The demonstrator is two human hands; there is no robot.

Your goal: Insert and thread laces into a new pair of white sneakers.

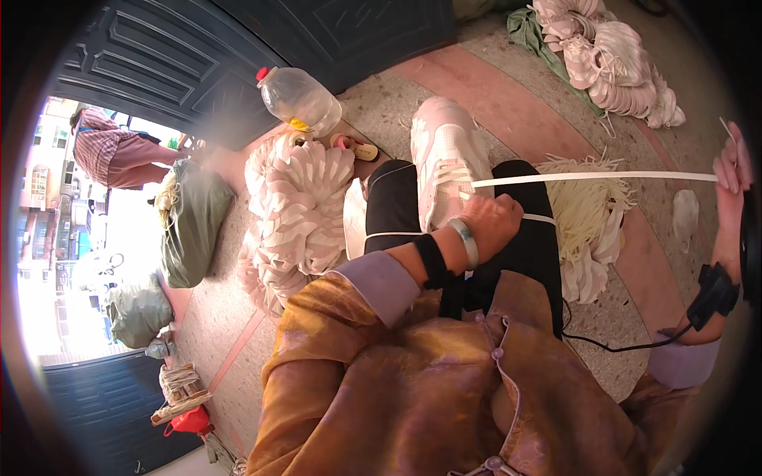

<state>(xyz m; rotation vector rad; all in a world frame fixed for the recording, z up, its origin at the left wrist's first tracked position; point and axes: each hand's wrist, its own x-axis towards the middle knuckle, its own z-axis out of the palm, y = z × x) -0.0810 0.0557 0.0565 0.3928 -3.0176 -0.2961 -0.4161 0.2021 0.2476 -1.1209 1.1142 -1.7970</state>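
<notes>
A pale pink and white sneaker [451, 151] rests upright between my knees, its toe pointing away from me. My left hand [490, 226] is closed at the ankle opening of the sneaker; its fingertips are partly hidden. From the eyelets a flat white shoelace [603, 177] runs taut to the far right. There my right hand [735, 163] pinches it, with the lace's tip sticking up above the fingers. A white cord [540, 218] crosses over my dark trouser legs.
Piles of pale shoe uppers [298, 214] lie left, with more uppers [615, 63] far right. Loose laces [591, 206] sit beside my right knee. A plastic jug [302, 99] stands by dark doors [159, 55]. Green sacks [194, 222] and another person [111, 151] are at left.
</notes>
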